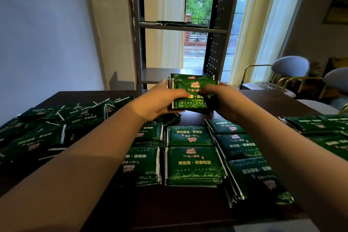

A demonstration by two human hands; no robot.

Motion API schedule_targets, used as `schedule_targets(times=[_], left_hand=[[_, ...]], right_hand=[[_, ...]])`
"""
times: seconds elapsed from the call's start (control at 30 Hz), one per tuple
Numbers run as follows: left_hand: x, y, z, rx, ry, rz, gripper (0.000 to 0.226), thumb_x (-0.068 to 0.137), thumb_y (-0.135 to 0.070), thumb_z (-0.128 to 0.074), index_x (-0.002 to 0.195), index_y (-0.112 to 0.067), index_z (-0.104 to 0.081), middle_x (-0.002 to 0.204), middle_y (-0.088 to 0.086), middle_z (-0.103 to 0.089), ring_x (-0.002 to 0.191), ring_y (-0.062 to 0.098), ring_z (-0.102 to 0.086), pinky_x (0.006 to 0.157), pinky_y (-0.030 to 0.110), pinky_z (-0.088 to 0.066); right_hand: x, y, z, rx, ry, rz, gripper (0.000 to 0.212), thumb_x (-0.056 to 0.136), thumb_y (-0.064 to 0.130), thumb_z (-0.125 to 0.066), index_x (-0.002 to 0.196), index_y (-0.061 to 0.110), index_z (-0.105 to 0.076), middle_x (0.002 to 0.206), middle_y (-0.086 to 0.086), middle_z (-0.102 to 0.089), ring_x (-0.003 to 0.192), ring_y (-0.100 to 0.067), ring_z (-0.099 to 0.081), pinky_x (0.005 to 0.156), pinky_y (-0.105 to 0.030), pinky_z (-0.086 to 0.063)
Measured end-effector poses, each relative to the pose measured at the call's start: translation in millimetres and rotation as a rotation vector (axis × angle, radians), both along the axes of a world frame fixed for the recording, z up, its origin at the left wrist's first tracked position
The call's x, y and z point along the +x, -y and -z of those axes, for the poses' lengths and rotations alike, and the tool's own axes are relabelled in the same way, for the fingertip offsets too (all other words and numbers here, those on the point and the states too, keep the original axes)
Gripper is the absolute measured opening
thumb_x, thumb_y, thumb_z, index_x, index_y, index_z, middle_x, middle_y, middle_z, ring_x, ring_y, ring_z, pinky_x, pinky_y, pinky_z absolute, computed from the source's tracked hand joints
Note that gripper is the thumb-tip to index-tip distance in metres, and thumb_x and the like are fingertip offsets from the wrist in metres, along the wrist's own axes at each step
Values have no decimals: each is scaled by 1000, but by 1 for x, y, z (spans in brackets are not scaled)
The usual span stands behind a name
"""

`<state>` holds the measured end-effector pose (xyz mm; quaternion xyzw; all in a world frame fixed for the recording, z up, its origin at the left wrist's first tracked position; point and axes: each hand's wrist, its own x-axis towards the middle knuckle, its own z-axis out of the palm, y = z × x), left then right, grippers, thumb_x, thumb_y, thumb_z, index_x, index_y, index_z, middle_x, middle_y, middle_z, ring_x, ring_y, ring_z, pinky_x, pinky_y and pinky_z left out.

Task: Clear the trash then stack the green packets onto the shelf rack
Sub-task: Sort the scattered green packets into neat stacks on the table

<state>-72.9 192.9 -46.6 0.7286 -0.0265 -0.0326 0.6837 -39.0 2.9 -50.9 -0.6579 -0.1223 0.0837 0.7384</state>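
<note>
As both arms reach out over the table (pixel 273 103), the left hand (pixel 158 100) and right hand (pixel 225 98) grip a held stack (pixel 195 91) of green packets between them, one hand at each end. The left thumb lies across the top packet and the right digits curl over its right part. The held stack sits at the far side of the table, in front of the lower shelf of the rack (pixel 182 29); whether it touches the tabletop cannot be told. A few flat packets (pixel 169 23) lie on the rack's upper shelf. Neat stacks (pixel 192 165) stand in rows near the centre, a loose pile (pixel 56 128) lies at left, and another pile (pixel 320 124) at right. Chairs (pixel 290 66) stand far right.
</note>
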Motion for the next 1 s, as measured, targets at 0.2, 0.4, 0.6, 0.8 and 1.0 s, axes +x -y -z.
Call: schedule_targets(times=[0.2, 0.4, 0.6, 0.8, 1.0], left_hand=[[-44, -13, 1, 193, 193, -77, 61, 79, -5, -76, 129, -16, -42, 118, 16, -64, 103, 28, -69, 88, 48, -58], [-99, -25, 10, 269, 363, -198, 54, 84, -9, -76, 124, -24, -44, 109, -2, -65, 97, 13, -68, 81, 24, -58], [-180, -46, 35, 216, 452, -243, 50, 82, -14, -78, 116, -41, -53, 114, -16, -68, 105, 2, -67, 90, 31, -57], [-229, -62, 93, 189, 431, -348, 46, 83, -6, -76, 121, -22, -56, 116, -8, -70, 112, 9, -66, 98, 40, -54], [-243, -70, 129, 299, 406, -346, 69, 83, -3, -77, 137, -28, -42, 128, -8, -60, 123, 10, -58, 103, 35, -49]], right_hand=[[-48, -17, -6, -155, 230, -4, 62, 86, -7, -60, 136, 26, -44, 104, -9, -64, 77, -20, -68, 57, -25, -54], [-101, -26, -3, -124, 426, -27, 67, 82, -11, -65, 131, 31, -49, 115, -15, -61, 101, -34, -68, 80, -39, -61], [-157, -40, 16, -124, 484, -85, 50, 81, -5, -75, 115, 26, -54, 106, 0, -67, 96, -21, -71, 82, -42, -61], [-195, -63, 65, -169, 568, -128, 47, 81, -3, -76, 112, 24, -53, 104, 17, -64, 103, -5, -64, 85, -21, -52], [-215, -69, 100, -291, 520, -142, 51, 85, 2, -73, 123, 26, -50, 117, 3, -62, 108, -6, -63, 90, -21, -52]])
